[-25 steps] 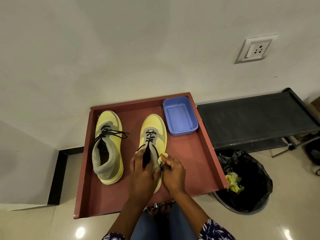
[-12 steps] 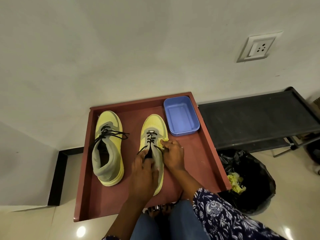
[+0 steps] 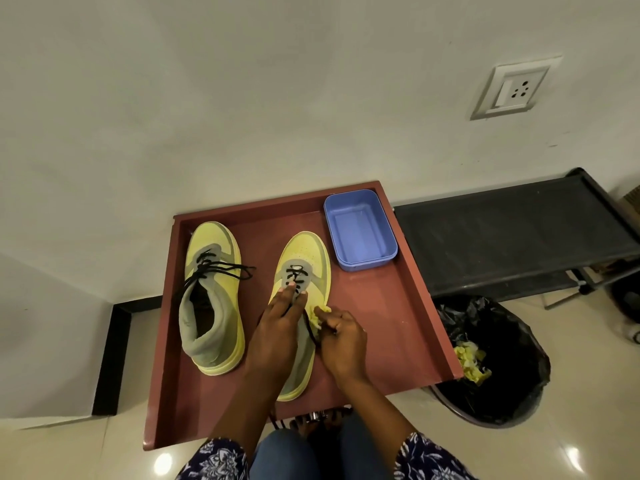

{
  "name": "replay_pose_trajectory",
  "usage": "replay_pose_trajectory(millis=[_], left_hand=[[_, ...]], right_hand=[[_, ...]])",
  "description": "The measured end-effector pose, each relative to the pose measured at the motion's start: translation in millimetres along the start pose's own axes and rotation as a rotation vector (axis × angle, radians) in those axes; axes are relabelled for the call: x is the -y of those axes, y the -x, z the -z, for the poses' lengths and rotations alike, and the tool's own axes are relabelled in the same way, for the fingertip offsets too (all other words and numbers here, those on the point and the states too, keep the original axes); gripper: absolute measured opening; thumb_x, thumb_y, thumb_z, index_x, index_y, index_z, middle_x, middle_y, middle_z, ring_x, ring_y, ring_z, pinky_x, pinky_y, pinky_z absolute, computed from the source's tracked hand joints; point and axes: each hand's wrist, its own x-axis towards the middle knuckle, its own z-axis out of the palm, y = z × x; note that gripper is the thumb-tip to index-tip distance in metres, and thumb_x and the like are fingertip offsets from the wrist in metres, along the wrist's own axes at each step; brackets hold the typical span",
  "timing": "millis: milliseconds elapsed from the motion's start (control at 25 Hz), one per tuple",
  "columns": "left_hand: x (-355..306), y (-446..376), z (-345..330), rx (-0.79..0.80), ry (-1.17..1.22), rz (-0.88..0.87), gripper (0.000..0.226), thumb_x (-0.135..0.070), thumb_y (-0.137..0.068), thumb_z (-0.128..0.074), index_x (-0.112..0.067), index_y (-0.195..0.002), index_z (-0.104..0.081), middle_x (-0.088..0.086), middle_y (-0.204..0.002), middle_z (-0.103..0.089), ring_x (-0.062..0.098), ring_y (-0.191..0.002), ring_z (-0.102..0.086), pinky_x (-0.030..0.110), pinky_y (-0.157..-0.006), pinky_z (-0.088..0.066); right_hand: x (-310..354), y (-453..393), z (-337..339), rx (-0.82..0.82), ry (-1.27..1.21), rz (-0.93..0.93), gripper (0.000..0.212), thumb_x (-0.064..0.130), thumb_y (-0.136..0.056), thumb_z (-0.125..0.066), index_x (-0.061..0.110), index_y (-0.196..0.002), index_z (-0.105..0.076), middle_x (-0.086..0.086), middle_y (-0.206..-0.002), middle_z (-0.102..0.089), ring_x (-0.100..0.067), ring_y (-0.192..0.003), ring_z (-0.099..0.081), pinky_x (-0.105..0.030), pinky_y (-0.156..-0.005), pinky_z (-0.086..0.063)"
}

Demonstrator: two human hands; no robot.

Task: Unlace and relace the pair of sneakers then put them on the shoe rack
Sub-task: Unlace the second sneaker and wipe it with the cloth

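Resting flat on the tongue of the right-hand sneaker, the left hand lies with fingers straight and close together, fingertips at the black lace. Just beside it, the right hand has curled fingers pinching a small yellow wad against that shoe's side. The other sneaker stands apart to the left, laces loose. Both sit in a reddish tray beside a blue tub. A black shoe rack stands to the right, with a lined bin in front of it.
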Motion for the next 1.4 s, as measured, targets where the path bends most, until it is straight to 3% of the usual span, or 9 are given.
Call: replay_pose_trajectory(millis=[200, 320, 520, 680, 760, 960, 1160, 1280, 1400], left_hand=[[0.2, 0.2, 1.7, -0.019, -0.029, -0.014, 0.043, 0.007, -0.068, -0.051, 0.001, -0.108, -0.065, 0.022, -0.118, -0.062, 0.037, -0.107, -0.061, 0.047, -0.083, -0.050], [0.4, 0.1, 1.1, -0.031, -0.052, -0.012, 0.043, 0.007, -0.068, -0.052, 0.000, -0.108, -0.065, 0.021, -0.118, -0.062, 0.037, -0.107, -0.062, 0.045, -0.084, -0.050], [1.3, -0.1, 0.2, -0.047, -0.063, -0.038, 0.042, 0.007, -0.067, -0.052, 0.001, -0.107, -0.065, 0.022, -0.117, -0.063, 0.037, -0.106, -0.062, 0.047, -0.082, -0.051], [3.9, -0.1, -1.7, -0.059, -0.058, -0.054, 0.043, 0.007, -0.067, -0.054, 0.003, -0.108, -0.064, 0.022, -0.116, -0.063, 0.037, -0.106, -0.062, 0.048, -0.081, -0.052], [5.0, -0.6, -2.7, -0.067, -0.061, -0.066, 0.043, 0.007, -0.066, -0.054, 0.004, -0.109, -0.064, 0.022, -0.116, -0.063, 0.037, -0.106, -0.062, 0.048, -0.080, -0.053], [5.9, 1.2, -3.6, -0.073, -0.066, -0.089, 0.046, 0.008, -0.066, -0.054, 0.003, -0.111, -0.063, 0.022, -0.117, -0.063, 0.038, -0.105, -0.062, 0.048, -0.079, -0.053], [5.4, -0.5, -2.6, -0.096, -0.084, -0.122, 0.039, 0.005, -0.072, -0.048, 0.004, -0.107, -0.065, 0.022, -0.114, -0.064, 0.037, -0.103, -0.063, 0.046, -0.079, -0.052], [6.9, -1.8, -2.5, -0.091, -0.087, -0.134, 0.043, -0.005, -0.077, -0.035, 0.003, -0.105, -0.066, 0.021, -0.113, -0.065, 0.035, -0.102, -0.064, 0.043, -0.079, -0.053], [7.9, -1.0, -2.6, -0.103, -0.085, -0.139, 0.044, -0.005, -0.076, -0.034, 0.003, -0.105, -0.067, 0.021, -0.112, -0.065, 0.035, -0.102, -0.064, 0.044, -0.078, -0.053]], right_hand=[[3.1, -39.9, -6.2, -0.044, 0.107, 0.017, 0.027, 0.002, -0.091, -0.051, 0.003, -0.114, -0.065, -0.016, -0.107, -0.064, -0.024, -0.095, -0.059, -0.009, -0.082, -0.038], [3.4, -62.3, -11.4, -0.031, 0.220, 0.025, 0.032, 0.002, -0.093, -0.046, 0.007, -0.120, -0.062, -0.015, -0.115, -0.062, -0.027, -0.104, -0.056, -0.015, -0.079, -0.033], [1.0, -81.7, -15.0, -0.023, 0.272, 0.012, 0.035, 0.000, -0.092, -0.045, 0.010, -0.123, -0.060, -0.011, -0.131, -0.056, -0.024, -0.117, -0.053, -0.017, -0.096, -0.032], [-1.5, -54.5, -16.5, -0.098, 0.151, -0.032, 0.037, -0.003, -0.089, -0.046, 0.009, -0.119, -0.063, -0.014, -0.114, -0.065, -0.027, -0.104, -0.059, -0.014, -0.083, -0.036], [-5.5, -34.8, -19.5, -0.117, 0.054, -0.107, 0.037, -0.004, -0.087, -0.048, 0.010, -0.117, -0.064, -0.011, -0.113, -0.067, -0.025, -0.104, -0.062, -0.013, -0.087, -0.038], [-18.1, 12.1, -26.0, -0.084, -0.228, -0.420, 0.033, 0.002, -0.085, -0.056, 0.014, -0.113, -0.067, -0.002, -0.113, -0.069, -0.017, -0.104, -0.062, -0.032, -0.096, -0.049], [-13.6, -16.3, -24.7, -0.118, -0.290, -0.495, 0.033, -0.002, -0.080, -0.053, 0.014, -0.103, -0.072, -0.004, -0.099, -0.072, -0.016, -0.083, -0.061, -0.030, -0.080, -0.055], [-2.0, -46.4, -23.9, -0.174, -0.204, -0.468, 0.032, 0.001, -0.080, -0.053, 0.013, -0.104, -0.072, -0.008, -0.106, -0.072, -0.023, -0.097, -0.064, -0.038, -0.089, -0.053], [8.3, -71.4, -16.2, -0.164, -0.072, -0.376, 0.032, 0.002, -0.086, -0.052, 0.008, -0.114, -0.066, -0.011, -0.118, -0.066, -0.028, -0.112, -0.058, -0.030, -0.096, -0.046]])
